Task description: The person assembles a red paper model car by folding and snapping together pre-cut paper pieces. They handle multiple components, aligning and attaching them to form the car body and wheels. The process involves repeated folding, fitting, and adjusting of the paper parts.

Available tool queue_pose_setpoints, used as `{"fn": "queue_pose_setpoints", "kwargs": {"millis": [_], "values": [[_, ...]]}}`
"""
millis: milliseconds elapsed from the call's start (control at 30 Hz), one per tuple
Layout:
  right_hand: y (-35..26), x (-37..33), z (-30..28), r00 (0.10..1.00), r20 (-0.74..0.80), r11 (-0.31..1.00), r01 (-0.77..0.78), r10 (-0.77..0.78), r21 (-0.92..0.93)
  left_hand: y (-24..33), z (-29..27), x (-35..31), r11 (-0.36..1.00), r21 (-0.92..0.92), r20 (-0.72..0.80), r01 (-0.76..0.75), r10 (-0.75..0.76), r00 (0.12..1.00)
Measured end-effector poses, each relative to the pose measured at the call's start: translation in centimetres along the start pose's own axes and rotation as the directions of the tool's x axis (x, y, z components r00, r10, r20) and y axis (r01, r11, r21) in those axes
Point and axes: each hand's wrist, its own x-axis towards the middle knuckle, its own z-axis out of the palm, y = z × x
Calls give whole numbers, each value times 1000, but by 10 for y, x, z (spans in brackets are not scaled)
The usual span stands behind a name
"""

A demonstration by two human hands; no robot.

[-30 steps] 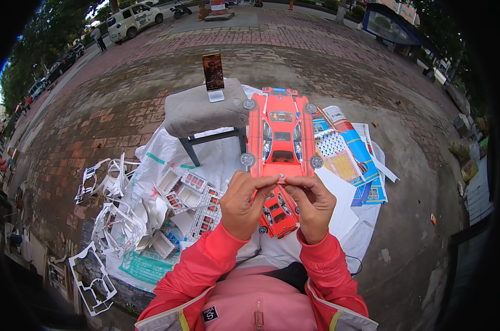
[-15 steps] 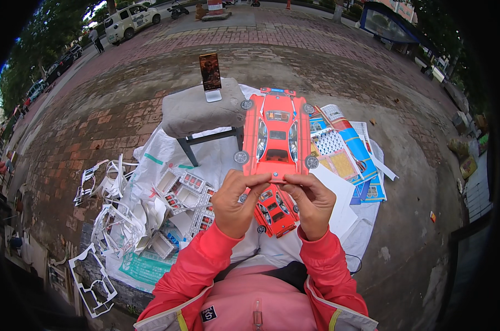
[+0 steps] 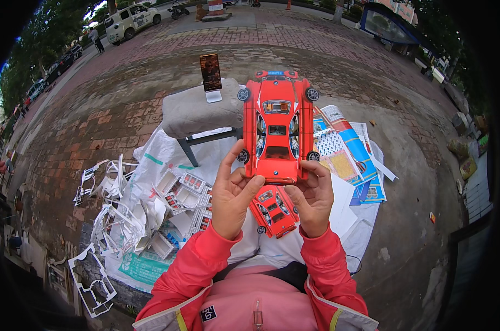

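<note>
A flat red paper car cutout [image 3: 277, 118] is held up in front of me, with printed windows and wheels sticking out at its sides. Along its near left corner my left hand [image 3: 232, 193] grips it, thumb on the near edge and the index finger stretched up the side. My right hand [image 3: 314, 197] pinches the near right corner between thumb and fingers. The near edge strip looks folded. Just below, a smaller red paper car [image 3: 276, 214] lies over my lap, its far end partly hidden.
A grey padded stool [image 3: 200, 115] carries a phone [image 3: 210, 71] on a stand. White paper offcuts [image 3: 117, 229] and printed paper building pieces [image 3: 189, 190] lie at left on a white plastic sheet [image 3: 156, 146]. Printed sheets [image 3: 346, 146] are stacked at right.
The big car cutout has tilted up and its far end has risen. My hands have moved from the middle of its near edge outward to its corners.
</note>
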Motion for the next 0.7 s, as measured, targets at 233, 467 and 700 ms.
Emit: {"fn": "queue_pose_setpoints", "kwargs": {"millis": [233, 467, 700], "values": [[2, 2, -3, 999, -15, 999, -30, 30, 31, -2, -2, -1, 992, 110, 19, -59, 57, 998], [0, 5, -5, 987, 10, 949, -155, 158, 275, -7, -7, 0, 998, -63, 74, 23, -18, 997], [1, 6, -6, 978, 20, 933, -204, 207, 297, -13, -14, 3, 994, -91, 109, 62, -52, 993]]}}
